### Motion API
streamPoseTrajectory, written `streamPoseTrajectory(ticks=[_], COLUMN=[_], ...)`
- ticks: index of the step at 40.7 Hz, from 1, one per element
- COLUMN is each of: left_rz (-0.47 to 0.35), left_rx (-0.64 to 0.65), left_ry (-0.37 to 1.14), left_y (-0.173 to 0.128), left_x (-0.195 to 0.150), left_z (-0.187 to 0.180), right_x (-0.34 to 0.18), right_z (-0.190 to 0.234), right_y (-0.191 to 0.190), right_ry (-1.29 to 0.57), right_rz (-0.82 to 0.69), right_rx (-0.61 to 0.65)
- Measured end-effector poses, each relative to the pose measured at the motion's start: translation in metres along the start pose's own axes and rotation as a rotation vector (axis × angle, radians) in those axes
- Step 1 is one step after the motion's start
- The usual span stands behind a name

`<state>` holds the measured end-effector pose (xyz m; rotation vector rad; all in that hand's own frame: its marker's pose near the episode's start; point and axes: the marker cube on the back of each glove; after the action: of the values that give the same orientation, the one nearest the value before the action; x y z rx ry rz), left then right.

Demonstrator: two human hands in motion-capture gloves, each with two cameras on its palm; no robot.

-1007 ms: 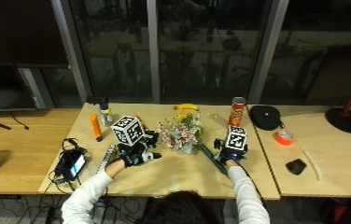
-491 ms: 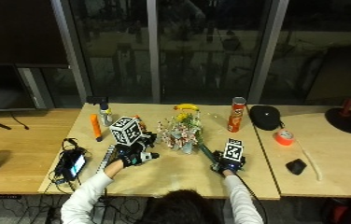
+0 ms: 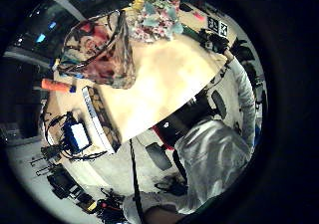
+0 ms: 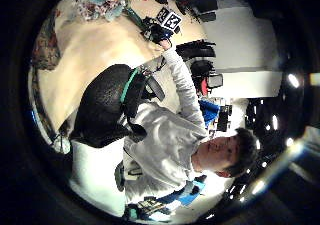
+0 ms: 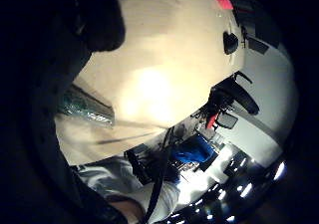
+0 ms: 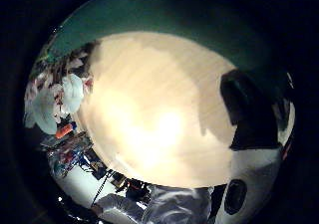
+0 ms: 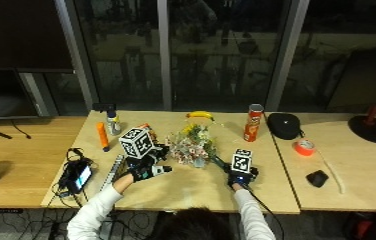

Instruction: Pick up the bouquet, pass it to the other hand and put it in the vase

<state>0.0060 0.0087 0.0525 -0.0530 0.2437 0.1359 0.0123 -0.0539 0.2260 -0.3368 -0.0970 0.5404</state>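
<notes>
Outside view, right hand (image 7: 240,176) gripping bouquet (image 7: 191,145) stems

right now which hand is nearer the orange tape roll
Right. The right hand is on the table's right half, closer to the tape roll; the left hand sits beyond the bouquet.

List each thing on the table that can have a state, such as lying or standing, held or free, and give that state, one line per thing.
bouquet: lying on the table, stem end at the right hand
vase: close to the left palm, no flowers in it
right hand: on the bouquet's stem
left hand: fingers spread, holding nothing
chip can: standing upright
banana: lying flat
</notes>
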Motion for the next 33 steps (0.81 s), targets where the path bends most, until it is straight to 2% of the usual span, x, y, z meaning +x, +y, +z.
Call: streamPoseTrajectory(ticks=[5, 10, 15, 21, 24, 27, 30, 33], left_rz=[-0.003, -0.036, -0.057, -0.057, -0.050, -0.049, -0.041, -0.029], left_rx=[-0.011, -0.017, -0.021, -0.049, -0.062, -0.076, -0.075, -0.036], left_ry=[0.025, 0.000, -0.022, 0.003, 0.003, 0.012, 0.057, 0.116], left_y=[-0.002, -0.006, -0.008, -0.015, -0.019, -0.025, -0.036, -0.050], left_x=[-0.004, -0.015, -0.020, -0.020, -0.019, -0.018, -0.015, -0.013], left_z=[0.012, 0.026, 0.033, 0.042, 0.045, 0.048, 0.048, 0.045], right_x=[-0.001, -0.006, -0.005, -0.001, -0.005, -0.008, -0.013, -0.025], right_z=[-0.007, -0.003, -0.001, -0.007, -0.014, -0.029, -0.057, -0.085], right_y=[-0.005, -0.016, -0.025, -0.032, -0.024, -0.012, 0.003, 0.001], right_ry=[-0.038, -0.144, -0.230, -0.372, -0.477, -0.587, -0.711, -0.878], right_rz=[0.005, -0.093, -0.076, -0.069, -0.087, -0.111, -0.156, -0.275], right_rx=[0.154, 0.219, 0.402, 0.439, 0.385, 0.381, 0.477, 0.603])
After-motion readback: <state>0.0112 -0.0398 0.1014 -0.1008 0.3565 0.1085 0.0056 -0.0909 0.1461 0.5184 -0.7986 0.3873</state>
